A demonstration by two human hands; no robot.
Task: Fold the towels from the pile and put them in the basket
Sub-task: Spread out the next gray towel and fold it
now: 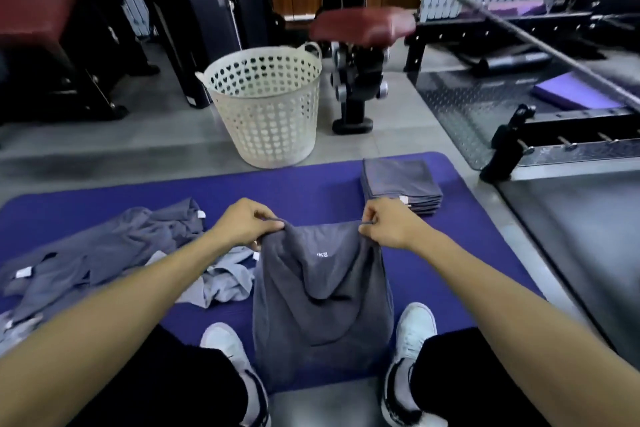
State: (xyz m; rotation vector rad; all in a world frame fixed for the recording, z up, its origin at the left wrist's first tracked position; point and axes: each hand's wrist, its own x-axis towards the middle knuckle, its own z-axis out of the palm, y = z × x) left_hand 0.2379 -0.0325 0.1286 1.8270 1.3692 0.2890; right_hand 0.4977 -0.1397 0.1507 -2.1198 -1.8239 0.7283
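While the dark grey towel (322,291) hangs between both hands, its small white print is too blurry to read. Left hand (242,222) and right hand (389,222) each pinch a top corner. White perforated basket (265,104) stands on the floor past the purple mat (311,180); can't see inside. Unfolded pile (104,253) lies left, folded stack (401,185) near the mat's far right edge.

light: dim, cool, even | shadows: soft | blur: upper background | edges: wide-angle bowing
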